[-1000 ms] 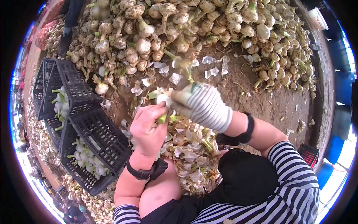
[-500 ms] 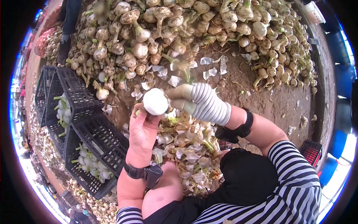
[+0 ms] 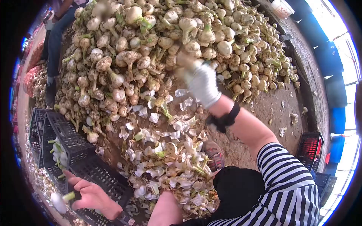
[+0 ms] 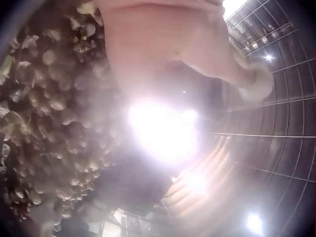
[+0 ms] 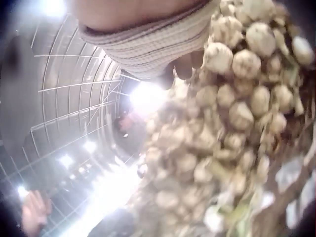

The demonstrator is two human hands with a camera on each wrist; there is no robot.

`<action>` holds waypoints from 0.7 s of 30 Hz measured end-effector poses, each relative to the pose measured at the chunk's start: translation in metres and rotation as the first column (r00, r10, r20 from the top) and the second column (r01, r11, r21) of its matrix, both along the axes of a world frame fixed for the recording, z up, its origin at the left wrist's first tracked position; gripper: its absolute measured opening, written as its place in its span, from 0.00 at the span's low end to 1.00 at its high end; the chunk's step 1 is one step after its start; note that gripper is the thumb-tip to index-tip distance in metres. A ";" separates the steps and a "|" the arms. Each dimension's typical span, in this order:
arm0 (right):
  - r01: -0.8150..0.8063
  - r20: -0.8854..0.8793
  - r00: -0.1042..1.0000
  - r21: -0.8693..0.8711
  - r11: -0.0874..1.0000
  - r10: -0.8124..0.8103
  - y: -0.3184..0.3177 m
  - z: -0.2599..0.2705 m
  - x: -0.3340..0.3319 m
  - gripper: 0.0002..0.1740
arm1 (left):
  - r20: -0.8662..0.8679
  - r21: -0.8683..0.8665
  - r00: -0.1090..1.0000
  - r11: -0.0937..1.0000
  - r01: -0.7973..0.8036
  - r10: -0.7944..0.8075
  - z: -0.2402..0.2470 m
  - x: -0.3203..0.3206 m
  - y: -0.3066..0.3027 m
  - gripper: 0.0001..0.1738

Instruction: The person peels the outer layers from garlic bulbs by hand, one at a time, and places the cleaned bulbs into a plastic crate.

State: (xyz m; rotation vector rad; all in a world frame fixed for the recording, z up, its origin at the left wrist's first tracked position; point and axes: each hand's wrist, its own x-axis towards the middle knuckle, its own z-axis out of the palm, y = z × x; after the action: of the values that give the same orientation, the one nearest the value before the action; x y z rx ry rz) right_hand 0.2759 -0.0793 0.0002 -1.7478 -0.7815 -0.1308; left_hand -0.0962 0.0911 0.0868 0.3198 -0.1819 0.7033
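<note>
In the head view my bare left hand (image 3: 92,196) is at the lower left over the black crates, thumb and fingers spread apart. A blurred white bulb (image 3: 58,202) with a cut green stem is just beyond them, its stem end between thumb and fingers but not visibly pinched. The left wrist view shows the bulb (image 4: 259,85) by the fingertips of the left hand (image 4: 168,44). My gloved right hand (image 3: 201,81) reaches over the heap of unpeeled bulbs (image 3: 120,60), fingers blurred and extended; whether they touch a bulb I cannot tell.
Black crates (image 3: 77,145) stand at the left, one with peeled bulbs (image 3: 58,155). Loose peelings (image 3: 169,162) cover the ground before me, near a shoe (image 3: 213,155). A red-and-black crate (image 3: 310,150) and a wooden beam (image 3: 315,90) are at the right. Another person's leg (image 3: 56,45) shows upper left.
My hands have parted. The left hand moved down and left with the white bulb, and its fingers spread; the gloved right hand moved up to the heap. The head view has shifted.
</note>
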 end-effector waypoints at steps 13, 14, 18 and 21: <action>-0.460 -0.066 0.888 -0.090 0.883 0.456 -0.002 0.010 -0.100 0.26 | -0.861 0.138 0.507 0.943 0.303 -0.037 -0.075 0.114 -0.090 0.29; -0.584 -0.053 0.809 -0.180 0.791 0.586 -0.003 0.007 -0.117 0.27 | -0.837 0.048 0.537 0.963 0.265 -0.106 -0.073 0.121 -0.098 0.29; -0.501 0.039 0.843 -0.306 0.809 0.537 -0.012 0.013 -0.096 0.28 | -0.844 0.154 0.537 0.963 0.223 0.011 -0.083 0.100 -0.088 0.30; -0.328 0.294 0.878 -0.206 0.922 0.378 0.006 0.018 -0.101 0.34 | -0.854 0.323 0.497 0.906 0.275 0.154 -0.076 0.101 -0.096 0.33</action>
State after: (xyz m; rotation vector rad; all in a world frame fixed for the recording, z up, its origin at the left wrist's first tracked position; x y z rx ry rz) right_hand 0.1747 -0.0729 0.0178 -1.7120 -1.3775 -0.1190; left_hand 0.0049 -0.0052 0.0103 1.0658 0.6612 0.3374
